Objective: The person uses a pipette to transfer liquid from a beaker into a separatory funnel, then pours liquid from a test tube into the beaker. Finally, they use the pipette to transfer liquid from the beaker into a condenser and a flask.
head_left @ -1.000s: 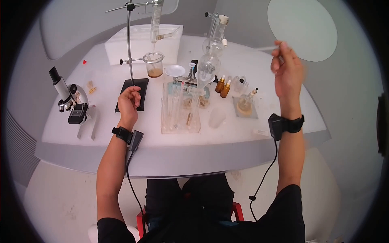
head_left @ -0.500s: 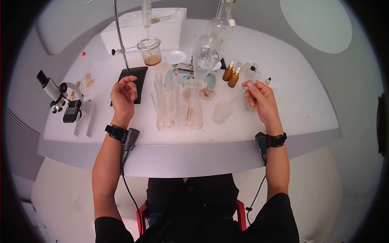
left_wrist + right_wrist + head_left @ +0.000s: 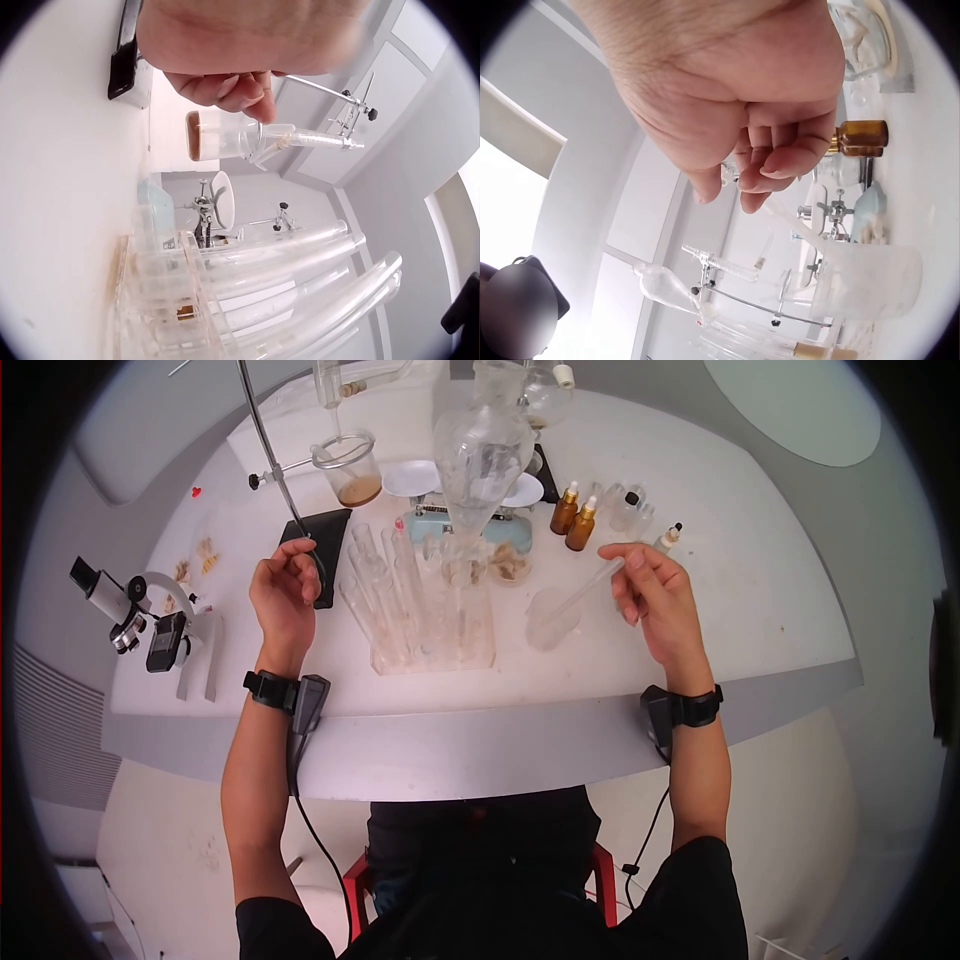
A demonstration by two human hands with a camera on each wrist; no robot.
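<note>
The stirring rod slanted from the fingers of the right hand into a frosted plastic beaker, right of centre and toward the front edge of the tabletop. That hand was half curled, its thumb apart from the forefinger in the wrist view; whether it pinched the rod's upper end or merely touched it, I could not tell. If the hold was that slight, the rod could have dropped against the rim, and the light-looking beaker (nothing showed how full it was) might have tipped. Toward the back edge, two amber dropper bottles risked a knock from a careless reach. Leftward, slender test tubes leaned in a clear rack beside a separatory funnel, top-heavy by its shape; a sideways bump could have broken them. Toward the left edge, the left hand hung loosely curled, holding nothing, near the ring stand; snagging that could have spilled its brown liquid.
</note>
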